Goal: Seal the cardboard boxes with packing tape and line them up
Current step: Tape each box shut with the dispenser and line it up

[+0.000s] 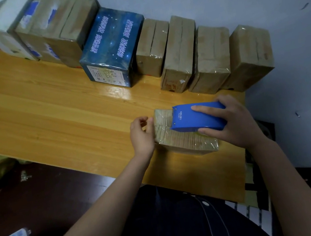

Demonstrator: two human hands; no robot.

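The right hand [235, 123] is gripping the tape dispenser [198, 118] atop the cardboard box [183, 142] on the counter [58, 117]. The left hand [142, 134] is clasping the box's end, likely bracing it against the pull.

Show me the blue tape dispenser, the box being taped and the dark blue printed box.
blue tape dispenser [196, 118]: head view, middle of its blue casing.
box being taped [183, 143]: head view, bare top face just below the dispenser.
dark blue printed box [115, 40]: head view, middle of its top face.
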